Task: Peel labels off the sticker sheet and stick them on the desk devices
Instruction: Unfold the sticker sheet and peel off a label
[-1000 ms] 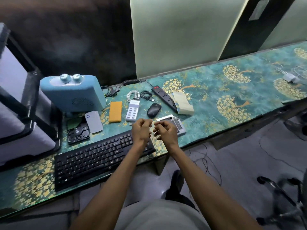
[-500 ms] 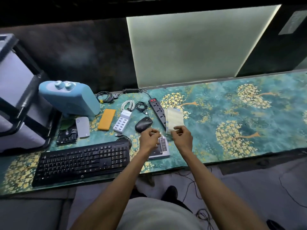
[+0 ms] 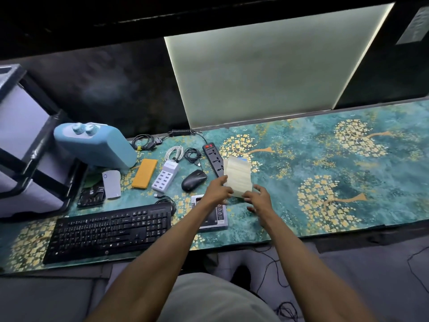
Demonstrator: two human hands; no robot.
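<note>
Teal floral desk (image 3: 325,163) under a lit wall panel (image 3: 267,77) holds a keyboard (image 3: 111,231)

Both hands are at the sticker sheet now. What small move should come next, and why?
Probably pinch one label's edge with the right hand and peel it up, while the left hand steadies the sticker sheet. Both hands already meet at its near edge, and no loose label shows on either hand.

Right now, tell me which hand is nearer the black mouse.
Left. The left hand sits just right of the black mouse, at the sticker sheet's left edge; the right hand is beyond it, farther right.
</note>
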